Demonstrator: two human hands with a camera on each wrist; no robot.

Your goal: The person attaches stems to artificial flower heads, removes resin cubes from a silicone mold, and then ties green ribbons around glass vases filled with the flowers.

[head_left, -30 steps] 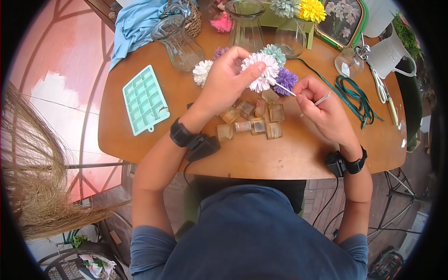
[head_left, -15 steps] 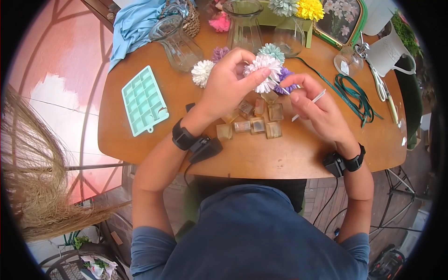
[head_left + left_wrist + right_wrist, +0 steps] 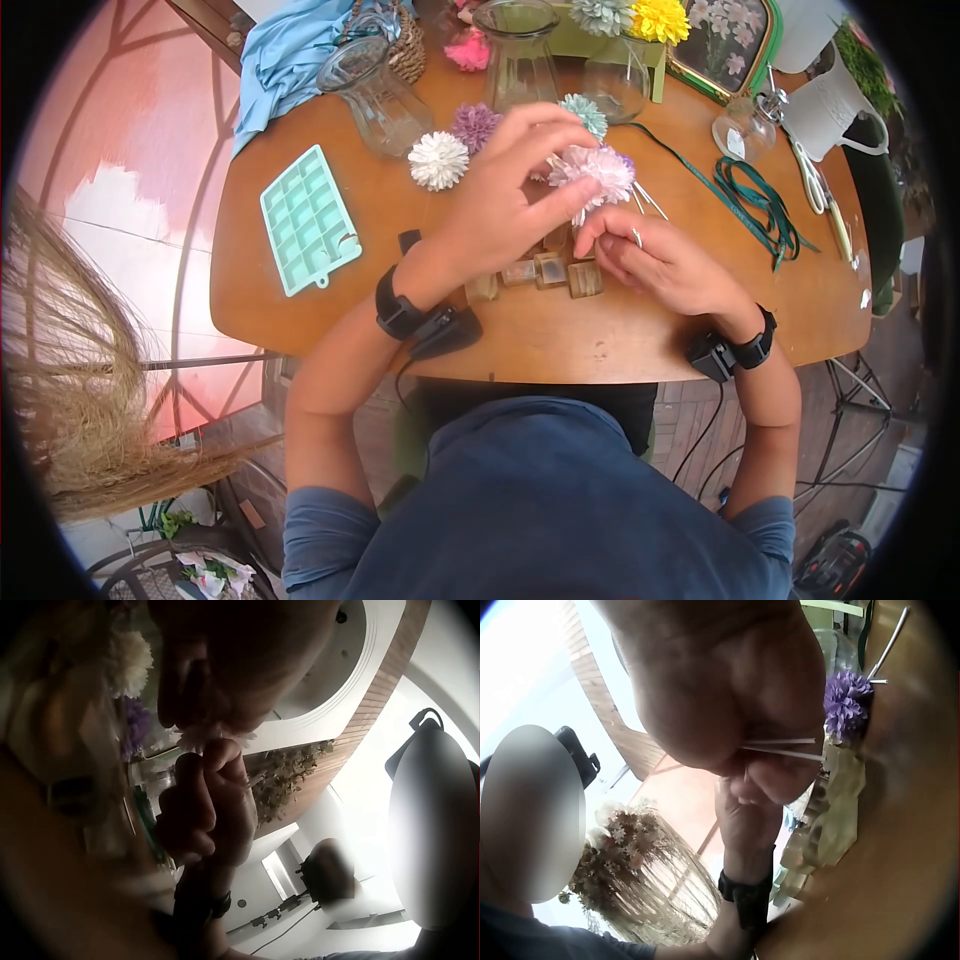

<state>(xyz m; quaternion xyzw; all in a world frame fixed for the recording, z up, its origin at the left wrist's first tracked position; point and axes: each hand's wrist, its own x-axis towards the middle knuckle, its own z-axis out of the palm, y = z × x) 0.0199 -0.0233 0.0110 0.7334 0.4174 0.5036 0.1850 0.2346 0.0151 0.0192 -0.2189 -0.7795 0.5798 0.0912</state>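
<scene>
A pale pink flower [image 3: 595,182] is pinched between the thumb and fingers of the left hand [image 3: 500,205], its petals facing up. Close below it, the right hand [image 3: 668,262] has its fingers curled in at the flower's underside. The right wrist view shows thin white stems [image 3: 784,742] sticking out of the right hand [image 3: 720,697]; where their ends meet the flower is hidden. Behind the held flower, a purple flower [image 3: 847,705] with white stems lies on the table. White [image 3: 438,160], mauve [image 3: 476,125] and teal [image 3: 585,115] flowers lie nearby.
Several clear blocks [image 3: 585,280] sit below the hands. A mint tray [image 3: 310,220] lies at left, glass vases [image 3: 520,60] behind. Green ribbon [image 3: 755,205], scissors [image 3: 815,190] and a white pitcher [image 3: 825,110] are at right.
The right hand has moved left, up against the flower, with its fingers more curled. The left hand has shifted right and turned the flower; the long white stem no longer shows stretched between the hands.
</scene>
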